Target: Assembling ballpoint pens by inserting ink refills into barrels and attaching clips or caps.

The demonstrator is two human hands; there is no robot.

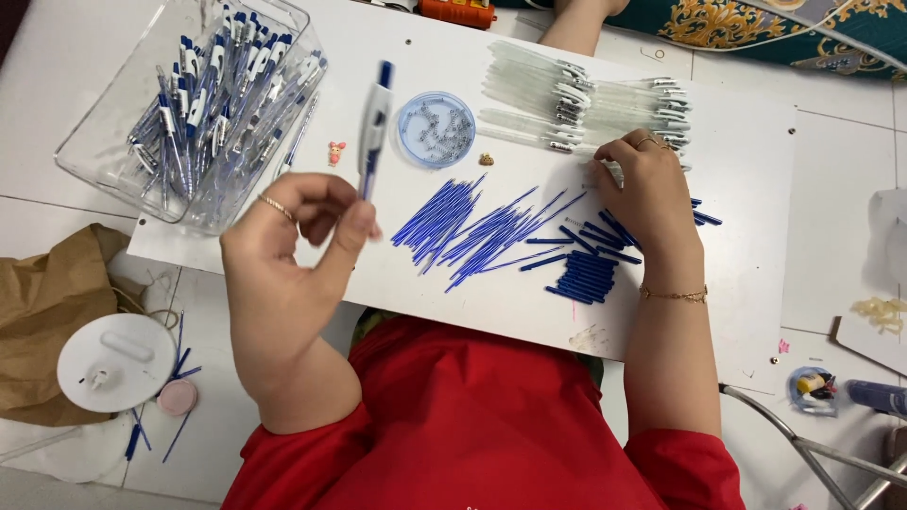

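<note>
White-and-blue pen [374, 127] pinched upright by left hand [302, 227].

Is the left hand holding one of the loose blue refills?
No, the left hand holds an assembled white and blue pen upright, while the loose refills lie on the board.

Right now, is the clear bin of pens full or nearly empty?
Fairly full: the clear bin holds a heap of blue-and-white pens covering most of its floor.
</note>
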